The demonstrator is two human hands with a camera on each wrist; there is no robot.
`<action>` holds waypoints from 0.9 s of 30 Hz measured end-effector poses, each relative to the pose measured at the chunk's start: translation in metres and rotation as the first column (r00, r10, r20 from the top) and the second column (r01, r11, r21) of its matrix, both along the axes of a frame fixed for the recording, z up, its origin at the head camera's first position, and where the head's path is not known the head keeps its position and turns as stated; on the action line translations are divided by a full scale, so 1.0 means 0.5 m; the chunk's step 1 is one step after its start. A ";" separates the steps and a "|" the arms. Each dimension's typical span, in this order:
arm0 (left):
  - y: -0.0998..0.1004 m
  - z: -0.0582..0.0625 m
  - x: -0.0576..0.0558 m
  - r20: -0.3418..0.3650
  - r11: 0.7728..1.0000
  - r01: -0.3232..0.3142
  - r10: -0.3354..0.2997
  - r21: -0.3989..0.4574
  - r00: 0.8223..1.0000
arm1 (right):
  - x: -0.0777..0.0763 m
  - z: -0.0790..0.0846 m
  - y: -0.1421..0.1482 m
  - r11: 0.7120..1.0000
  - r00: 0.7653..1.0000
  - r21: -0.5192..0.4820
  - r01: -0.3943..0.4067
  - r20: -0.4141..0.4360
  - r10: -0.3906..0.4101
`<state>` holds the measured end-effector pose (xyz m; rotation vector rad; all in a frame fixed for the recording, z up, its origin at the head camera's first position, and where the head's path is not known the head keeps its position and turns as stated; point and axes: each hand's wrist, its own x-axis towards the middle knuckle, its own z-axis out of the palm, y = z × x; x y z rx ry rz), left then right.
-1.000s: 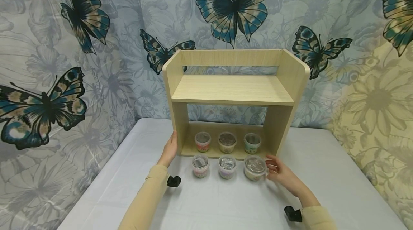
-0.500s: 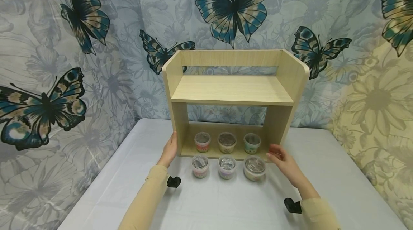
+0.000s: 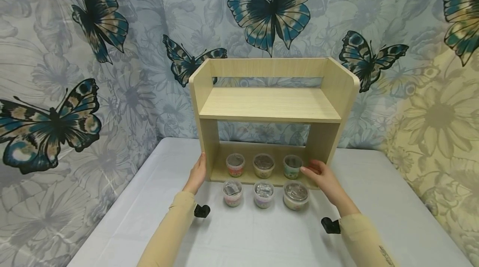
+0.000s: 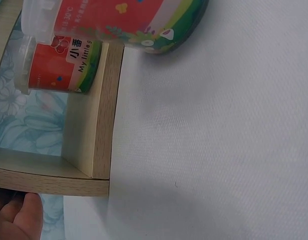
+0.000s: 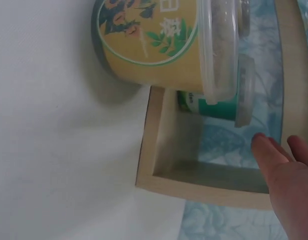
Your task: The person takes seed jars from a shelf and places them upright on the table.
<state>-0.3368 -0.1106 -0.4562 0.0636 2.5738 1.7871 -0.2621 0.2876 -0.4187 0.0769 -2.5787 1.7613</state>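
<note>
My left hand (image 3: 196, 176) rests against the outer left side of a light wooden two-tier shelf (image 3: 269, 105). In the left wrist view its fingers (image 4: 30, 212) lie at that side panel. My right hand (image 3: 324, 179) reaches into the lower tier at its right end, thumb and fingers apart, fingertips close to a lidded green cup (image 3: 292, 170). In the right wrist view a gap shows between the fingertips and the green cup's lid (image 5: 246, 95). A red cup (image 3: 235, 169) and a tan cup (image 3: 263, 170) stand left of the green one.
On the white table (image 3: 239, 238), in front of the shelf, stand three more lidded cups: a pink-looking one (image 3: 233, 199), a purple one (image 3: 263, 200) and a wider yellow one (image 3: 295, 201). Butterfly-patterned cloth (image 3: 131, 105) hangs behind and beside the table.
My right hand has left the side of the wide yellow cup, risen and moved forward and left into the lower tier by the green cup. My left hand and the cups stay put.
</note>
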 end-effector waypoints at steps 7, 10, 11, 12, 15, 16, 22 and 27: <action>-0.001 -0.002 -0.001 0.004 1.000 0.005 -0.005 0.001 1.000 | -0.025 0.007 -0.009 0.999 0.998 0.051 -0.005 0.065 0.001; -0.001 -0.002 -0.001 0.003 1.000 0.006 -0.006 0.000 1.000 | -0.037 0.010 -0.010 0.995 0.997 0.102 -0.005 0.083 -0.003; -0.001 -0.002 -0.001 0.003 1.000 0.006 -0.006 -0.001 1.000 | -0.040 0.010 -0.010 0.993 0.996 0.121 -0.007 0.089 -0.004; 0.000 -0.002 -0.001 0.003 1.000 0.005 -0.005 -0.002 1.000 | -0.044 0.010 -0.010 0.990 0.996 0.141 -0.010 0.095 -0.004; -0.001 -0.004 -0.001 -0.001 1.000 -0.004 0.004 -0.013 1.000 | -0.054 0.010 -0.011 0.982 0.994 0.185 -0.024 0.113 0.003; -0.001 -0.004 -0.001 0.000 1.000 -0.007 0.007 -0.015 1.000 | -0.057 0.010 -0.012 0.980 0.993 0.197 -0.030 0.120 0.006; -0.002 -0.004 -0.003 0.000 1.000 -0.013 0.013 -0.020 1.000 | -0.072 0.007 -0.017 0.973 0.991 0.228 -0.037 0.134 0.006; 0.001 -0.001 -0.002 0.000 0.999 -0.020 0.020 -0.028 1.000 | -0.082 0.003 -0.018 0.967 0.990 0.249 -0.052 0.143 0.016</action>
